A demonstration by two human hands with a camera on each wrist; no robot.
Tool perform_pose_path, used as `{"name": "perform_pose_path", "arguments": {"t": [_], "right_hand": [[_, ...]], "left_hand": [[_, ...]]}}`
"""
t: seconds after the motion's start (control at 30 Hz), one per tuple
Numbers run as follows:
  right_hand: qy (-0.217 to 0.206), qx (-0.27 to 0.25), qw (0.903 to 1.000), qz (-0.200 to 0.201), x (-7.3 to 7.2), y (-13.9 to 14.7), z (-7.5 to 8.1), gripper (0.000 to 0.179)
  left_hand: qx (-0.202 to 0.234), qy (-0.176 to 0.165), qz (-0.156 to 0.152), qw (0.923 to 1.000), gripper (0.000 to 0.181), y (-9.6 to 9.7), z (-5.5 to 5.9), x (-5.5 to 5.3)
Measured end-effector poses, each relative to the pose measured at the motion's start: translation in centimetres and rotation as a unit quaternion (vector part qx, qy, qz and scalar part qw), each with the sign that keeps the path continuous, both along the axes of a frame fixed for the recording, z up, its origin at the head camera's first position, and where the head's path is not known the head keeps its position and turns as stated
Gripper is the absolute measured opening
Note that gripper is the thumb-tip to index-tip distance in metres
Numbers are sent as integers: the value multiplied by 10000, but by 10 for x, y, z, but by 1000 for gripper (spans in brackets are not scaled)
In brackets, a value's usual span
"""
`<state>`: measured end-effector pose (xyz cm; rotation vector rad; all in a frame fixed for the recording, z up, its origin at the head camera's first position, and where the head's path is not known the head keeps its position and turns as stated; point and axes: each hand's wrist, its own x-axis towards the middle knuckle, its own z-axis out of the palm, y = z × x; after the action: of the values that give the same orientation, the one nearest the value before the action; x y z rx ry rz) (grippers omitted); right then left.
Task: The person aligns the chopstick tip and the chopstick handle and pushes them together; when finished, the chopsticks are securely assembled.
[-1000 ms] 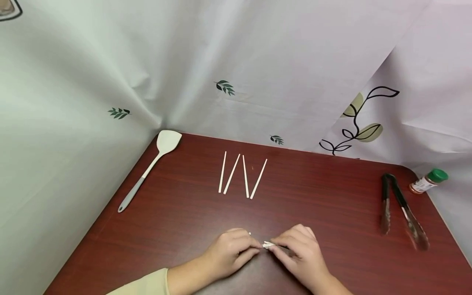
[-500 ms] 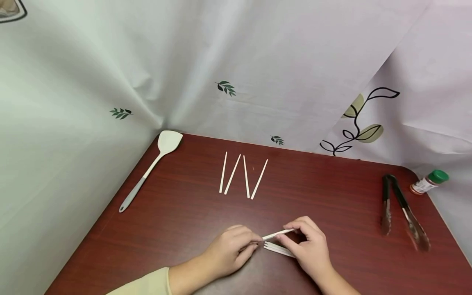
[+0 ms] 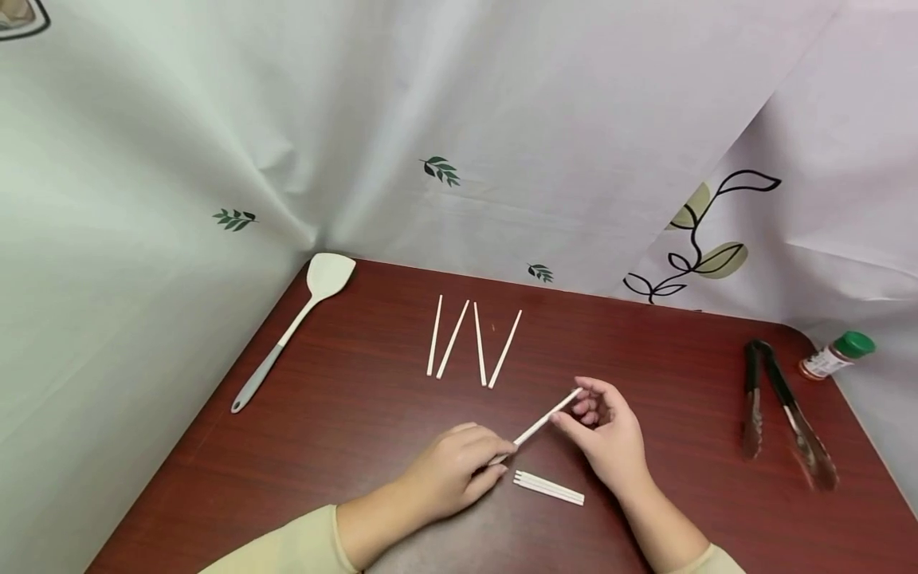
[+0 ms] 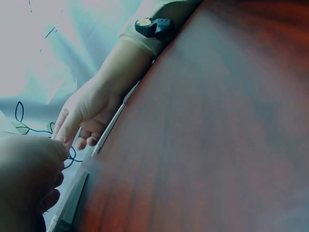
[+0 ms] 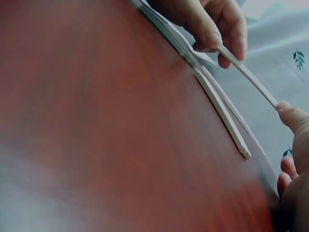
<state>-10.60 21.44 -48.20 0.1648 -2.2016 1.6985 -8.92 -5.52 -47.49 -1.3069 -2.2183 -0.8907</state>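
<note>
A white chopstick is raised at a slant between both hands, above the table. My left hand pinches its lower left end, while my right hand holds the upper right end between thumb and forefinger. The right wrist view shows the same chopstick spanning the two hands. Just in front, a small bundle of white chopsticks lies side by side on the table. Farther back, several more chopsticks lie spread out in a zigzag, roughly upright in the head view.
A white spatula with a grey handle lies along the table's left edge. At the right are black-handled metal tongs, spread apart, and a green-capped spice bottle. A patterned pale cloth hangs behind the dark red table.
Both hands were together over the bundle; one chopstick has come up from it. My right hand has moved up and away with its end, leaving the bundle uncovered on the table.
</note>
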Motion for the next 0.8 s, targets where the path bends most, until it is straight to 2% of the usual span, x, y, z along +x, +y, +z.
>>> {"name": "perform_pose_path", "arguments": {"t": [0.23,0.5,0.57,0.67,0.8], "right_hand": [[-76,-75,9995,313,-23,1,1,70],[-449,-584,9971,203,-41,-4,2,70],[-511,-602,9968,131,-45,-5,2,71],[-577,-533,9969,9,-52,-8,3,72],[-591,-160,9978,-240,-61,-12,3,69]], "left_hand": [[-113,-214,-24,9997,34,9,2,-13],[-564,-321,161,9978,39,18,4,-29],[-741,-278,160,9967,38,21,4,-33],[-1018,-29,182,9946,38,24,5,-40],[-1252,239,200,9916,38,29,6,-47]]}}
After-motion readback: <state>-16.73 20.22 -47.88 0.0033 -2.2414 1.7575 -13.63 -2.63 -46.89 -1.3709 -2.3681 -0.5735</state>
